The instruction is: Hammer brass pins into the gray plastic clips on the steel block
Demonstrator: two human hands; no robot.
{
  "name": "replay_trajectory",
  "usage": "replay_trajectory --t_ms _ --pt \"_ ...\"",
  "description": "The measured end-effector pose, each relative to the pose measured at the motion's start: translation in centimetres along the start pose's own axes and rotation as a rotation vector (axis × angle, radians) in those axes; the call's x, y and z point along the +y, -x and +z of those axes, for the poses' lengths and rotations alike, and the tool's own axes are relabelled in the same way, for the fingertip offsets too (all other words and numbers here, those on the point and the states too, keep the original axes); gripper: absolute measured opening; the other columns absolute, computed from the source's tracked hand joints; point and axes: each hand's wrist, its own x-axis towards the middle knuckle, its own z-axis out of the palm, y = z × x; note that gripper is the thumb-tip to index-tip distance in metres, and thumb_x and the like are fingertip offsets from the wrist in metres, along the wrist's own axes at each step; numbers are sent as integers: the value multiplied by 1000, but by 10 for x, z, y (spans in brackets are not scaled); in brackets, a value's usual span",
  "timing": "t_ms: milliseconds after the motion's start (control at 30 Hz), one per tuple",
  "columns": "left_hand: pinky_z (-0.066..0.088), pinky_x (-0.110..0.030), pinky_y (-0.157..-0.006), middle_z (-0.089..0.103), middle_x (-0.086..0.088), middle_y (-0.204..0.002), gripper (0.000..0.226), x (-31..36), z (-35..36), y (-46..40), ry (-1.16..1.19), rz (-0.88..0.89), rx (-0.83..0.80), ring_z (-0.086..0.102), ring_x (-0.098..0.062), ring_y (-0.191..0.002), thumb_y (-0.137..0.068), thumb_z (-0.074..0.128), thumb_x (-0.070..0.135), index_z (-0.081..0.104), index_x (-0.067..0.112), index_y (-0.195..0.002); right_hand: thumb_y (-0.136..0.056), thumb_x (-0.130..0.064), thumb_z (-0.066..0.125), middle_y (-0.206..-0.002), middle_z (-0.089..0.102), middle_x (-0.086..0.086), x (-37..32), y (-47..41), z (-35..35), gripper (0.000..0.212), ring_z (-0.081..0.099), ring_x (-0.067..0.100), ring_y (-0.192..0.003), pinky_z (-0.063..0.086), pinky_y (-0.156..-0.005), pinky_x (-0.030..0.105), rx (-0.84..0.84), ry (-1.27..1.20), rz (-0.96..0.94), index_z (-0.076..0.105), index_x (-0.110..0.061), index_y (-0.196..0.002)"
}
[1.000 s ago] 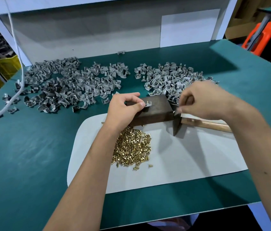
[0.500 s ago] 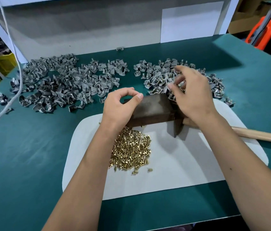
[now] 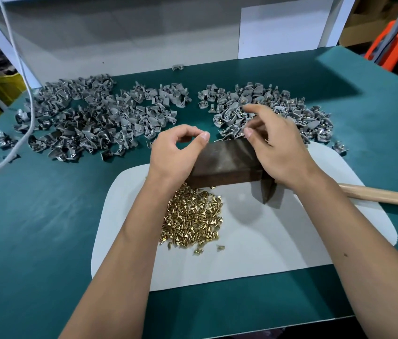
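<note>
Steel block [image 3: 227, 162] lies lengthwise left-right between both hands.

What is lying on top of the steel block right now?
No clip or pin shows on the steel block. The left hand and right hand cover its two ends, so those parts are hidden.

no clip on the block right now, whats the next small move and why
Probably the left hand should reach to the pile of gray clips without pins and take one to the steel block. The block's top shows bare, both hands look empty, and the right hand hovers by the pinned clips.
</note>
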Motion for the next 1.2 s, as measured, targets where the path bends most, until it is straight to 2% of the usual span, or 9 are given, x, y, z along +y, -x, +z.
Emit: replay_trajectory --t_ms 233,400,467,533,700,867,933,1067,1200 --pt "54 -40 -96 76 9 -89 12 -2 -6 -2 -29 -39 26 70 -14 -95 -89 72 33 76 27 -80 -97 -16 64 -111 66 -5 -10 6 -1 32 61 12 -106 51 -98 37 -22 58 -117 63 -19 -129" --pt "47 -24 -92 75 7 -93 14 -12 -27 -8 -376 -55 189 68 -14 -90 -94 68 29 79 21 -92 -92 -20 71 -111 65 -3 -31 10 4 20 53 19 -110 40 -100 33 -64 155 -343 69 -16 -111" --pt "48 -35 -104 72 4 -84 12 -15 -41 -9 -468 -105 223 67 -21 -76 -91 67 17 78 19 -92 -89 -22 74 -108 65 -5 -43 12 12 17 50 20 -108 41 -100 36 -122 197 -410 72 -19 -106" --pt "50 -49 -104 73 0 -82 22 -17 -53 -8 -516 -170 250 63 -26 -67 -83 61 4 78 17 -89 -89 -25 74 -106 65 -8 -55 15 21 13 49 19 -110 42 -100 41 -188 231 -450 74 -23 -102" --pt "47 -43 -105 64 4 -80 47 -20 -78 -5 -555 -334 396 50 -27 -87 -63 43 -4 77 19 -85 -98 -32 62 -105 67 -13 -81 4 38 12 48 16 -110 42 -99 49 -314 388 -412 71 -29 -105" --pt "54 -34 -92 76 -6 -103 50 -35 -86 -8 -595 -391 362 65 -30 -101 -70 51 -9 79 22 -97 -96 -29 61 -100 72 -6 -106 -24 59 12 57 21 -104 47 -97 46 -469 561 -316 73 -29 -100" --pt "53 -29 -84 75 -5 -104 49 -40 -87 -11 -577 -405 375 66 -27 -103 -74 52 -11 79 22 -98 -95 -25 63 -100 73 -1 -115 -33 71 12 63 25 -98 50 -90 42 -518 579 -282 73 -26 -101" --pt "57 -33 -88 75 -3 -105 41 -45 -90 -15 -500 -411 387 67 -24 -102 -81 57 -11 79 21 -97 -90 -16 70 -102 71 4 -126 -46 89 15 67 28 -89 59 -79 39 -689 634 -238 74 -23 -103" --pt "58 -34 -88 76 -3 -98 27 -46 -91 -15 -455 -383 372 70 -23 -97 -84 68 -3 79 21 -91 -87 -24 78 -91 72 5 -133 -48 101 11 68 26 -83 58 -73 33 -814 646 -276 76 -16 -94"
